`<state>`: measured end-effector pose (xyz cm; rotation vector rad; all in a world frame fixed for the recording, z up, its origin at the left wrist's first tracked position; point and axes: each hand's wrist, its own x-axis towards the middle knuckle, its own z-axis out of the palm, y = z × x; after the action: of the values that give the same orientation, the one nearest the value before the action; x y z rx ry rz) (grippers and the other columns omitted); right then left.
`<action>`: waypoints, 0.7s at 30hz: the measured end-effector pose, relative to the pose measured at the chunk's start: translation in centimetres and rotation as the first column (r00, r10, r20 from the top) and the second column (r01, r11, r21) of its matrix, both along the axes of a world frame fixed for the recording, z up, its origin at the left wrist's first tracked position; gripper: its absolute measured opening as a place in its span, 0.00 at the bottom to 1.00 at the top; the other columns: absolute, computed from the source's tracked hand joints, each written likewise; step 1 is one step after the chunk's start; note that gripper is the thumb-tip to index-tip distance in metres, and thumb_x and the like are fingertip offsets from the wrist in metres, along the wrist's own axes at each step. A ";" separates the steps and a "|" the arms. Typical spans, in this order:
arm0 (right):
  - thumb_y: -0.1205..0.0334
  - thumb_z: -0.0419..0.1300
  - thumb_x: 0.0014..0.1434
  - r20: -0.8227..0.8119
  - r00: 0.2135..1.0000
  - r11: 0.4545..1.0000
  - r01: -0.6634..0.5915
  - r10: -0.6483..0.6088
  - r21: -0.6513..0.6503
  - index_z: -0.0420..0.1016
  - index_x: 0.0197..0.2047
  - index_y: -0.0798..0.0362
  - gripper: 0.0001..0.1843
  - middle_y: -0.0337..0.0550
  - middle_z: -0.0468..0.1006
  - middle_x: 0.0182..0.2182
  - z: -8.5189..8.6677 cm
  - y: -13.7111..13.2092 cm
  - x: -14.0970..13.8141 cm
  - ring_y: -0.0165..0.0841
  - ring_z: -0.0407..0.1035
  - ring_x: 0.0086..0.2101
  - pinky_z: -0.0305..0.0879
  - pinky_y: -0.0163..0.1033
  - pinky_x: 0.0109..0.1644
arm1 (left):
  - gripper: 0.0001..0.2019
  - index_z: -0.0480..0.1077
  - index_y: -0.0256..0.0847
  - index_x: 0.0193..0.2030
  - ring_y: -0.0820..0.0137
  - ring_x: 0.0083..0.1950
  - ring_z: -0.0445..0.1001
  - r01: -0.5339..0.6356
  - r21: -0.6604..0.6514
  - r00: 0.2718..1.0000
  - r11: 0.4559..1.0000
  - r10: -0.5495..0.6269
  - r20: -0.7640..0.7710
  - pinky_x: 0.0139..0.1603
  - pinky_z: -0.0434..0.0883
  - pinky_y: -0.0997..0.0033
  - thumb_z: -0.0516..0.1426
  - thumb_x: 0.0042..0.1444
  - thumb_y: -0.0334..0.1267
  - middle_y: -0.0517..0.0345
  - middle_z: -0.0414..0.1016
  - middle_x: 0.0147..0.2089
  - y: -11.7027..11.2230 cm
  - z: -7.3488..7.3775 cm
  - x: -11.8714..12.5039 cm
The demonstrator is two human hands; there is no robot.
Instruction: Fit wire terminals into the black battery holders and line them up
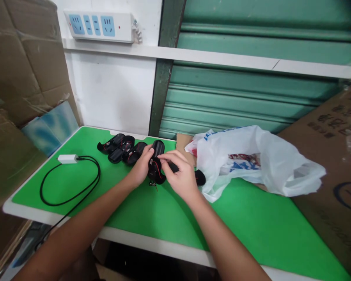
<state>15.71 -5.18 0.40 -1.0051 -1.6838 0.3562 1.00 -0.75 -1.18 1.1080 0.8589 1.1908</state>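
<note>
My left hand [142, 166] is closed around a black plastic housing [155, 175], an opened shell with a rounded black half [158, 148] at its top. Thin red wire shows inside the housing. The thumb and fingers of my right hand [178, 171] are pinched together at this wire, by the housing's upper edge. Small metal-coloured parts [152, 183] hang or lie just below the housing. Beside my left hand, several similar black housings [119, 148] sit in a cluster. Another black piece [200, 177] lies behind my right hand, partly hidden.
A white adapter [67, 159] with a looped black cable [41, 191] lies on the green tabletop [128, 218]. To the right is a white plastic bag [269, 156] with things inside. Cardboard stands on both sides; a power strip [98, 26] is mounted on the wall.
</note>
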 end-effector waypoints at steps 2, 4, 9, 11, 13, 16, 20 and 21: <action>0.64 0.58 0.67 0.019 1.000 1.000 -0.004 0.004 0.016 0.83 0.41 0.45 0.11 0.45 0.81 0.38 -0.1 0.0 0.0 0.39 0.76 0.41 0.73 0.47 0.48 | 0.18 0.73 0.41 0.56 0.59 0.66 0.70 -0.003 0.001 1.000 1.000 0.003 -0.010 0.69 0.64 0.62 0.56 0.65 0.48 0.52 0.77 0.57 0.0 -0.1 0.1; 0.64 0.58 0.68 0.021 1.000 1.000 -0.016 0.016 0.008 0.84 0.41 0.45 0.12 0.44 0.81 0.38 -0.1 0.0 0.0 0.39 0.76 0.42 0.74 0.46 0.48 | 0.18 0.73 0.41 0.56 0.59 0.67 0.69 -0.002 0.002 1.000 1.000 0.002 -0.018 0.70 0.63 0.62 0.55 0.65 0.48 0.52 0.77 0.57 -0.1 -0.1 0.1; 0.66 0.57 0.67 0.046 0.998 0.999 -0.033 0.033 0.010 0.82 0.41 0.46 0.11 0.44 0.81 0.39 -0.1 0.2 0.3 0.39 0.77 0.42 0.74 0.46 0.48 | 0.18 0.72 0.41 0.56 0.60 0.66 0.69 0.017 0.026 0.998 1.000 -0.015 -0.061 0.71 0.62 0.61 0.54 0.67 0.48 0.52 0.77 0.57 -0.2 -0.2 0.0; 0.67 0.58 0.67 0.091 0.996 0.999 -0.029 0.025 0.042 0.81 0.42 0.47 0.10 0.44 0.82 0.38 0.1 0.2 0.5 0.39 0.77 0.41 0.74 0.46 0.48 | 0.17 0.72 0.41 0.56 0.60 0.66 0.70 0.013 0.034 0.997 0.999 -0.010 -0.074 0.70 0.63 0.62 0.54 0.67 0.47 0.52 0.77 0.57 -0.2 -0.3 0.1; 0.67 0.58 0.67 0.124 0.992 0.998 -0.011 0.003 0.061 0.79 0.46 0.47 0.09 0.44 0.82 0.38 0.1 0.2 0.7 0.40 0.77 0.41 0.74 0.46 0.48 | 0.18 0.71 0.40 0.57 0.60 0.62 0.72 0.018 0.027 0.997 0.999 -0.016 -0.075 0.68 0.66 0.61 0.53 0.68 0.47 0.52 0.77 0.54 -0.2 -0.4 0.1; 0.67 0.60 0.65 0.119 0.993 0.999 0.009 -0.014 0.044 0.74 0.53 0.45 0.14 0.42 0.83 0.39 -0.1 0.3 1.0 0.40 0.79 0.43 0.75 0.47 0.51 | 0.19 0.70 0.39 0.59 0.60 0.53 0.76 0.044 0.009 0.996 0.999 -0.043 -0.081 0.62 0.71 0.60 0.52 0.69 0.48 0.53 0.77 0.49 -0.2 -0.6 0.2; 0.66 0.59 0.65 0.122 0.992 1.000 -0.020 0.019 0.005 0.69 0.58 0.44 0.18 0.43 0.83 0.41 -0.5 0.5 1.2 0.40 0.80 0.45 0.76 0.50 0.56 | 0.22 0.70 0.42 0.61 0.61 0.46 0.77 0.058 0.000 0.997 0.998 -0.058 -0.043 0.52 0.75 0.60 0.56 0.66 0.52 0.54 0.77 0.45 -0.4 -0.7 0.3; 0.66 0.59 0.65 0.129 0.991 1.000 -0.025 0.024 0.009 0.68 0.58 0.44 0.19 0.43 0.83 0.41 -0.6 0.5 1.3 0.41 0.80 0.45 0.76 0.50 0.56 | 0.23 0.70 0.42 0.61 0.61 0.45 0.77 0.060 -0.002 0.998 0.998 -0.060 -0.027 0.51 0.75 0.61 0.57 0.65 0.53 0.54 0.77 0.45 -0.5 -0.7 0.4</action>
<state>16.96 -4.69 -0.16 -1.0188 -1.8142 0.3036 1.36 -1.24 -1.89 1.1438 0.8405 1.1278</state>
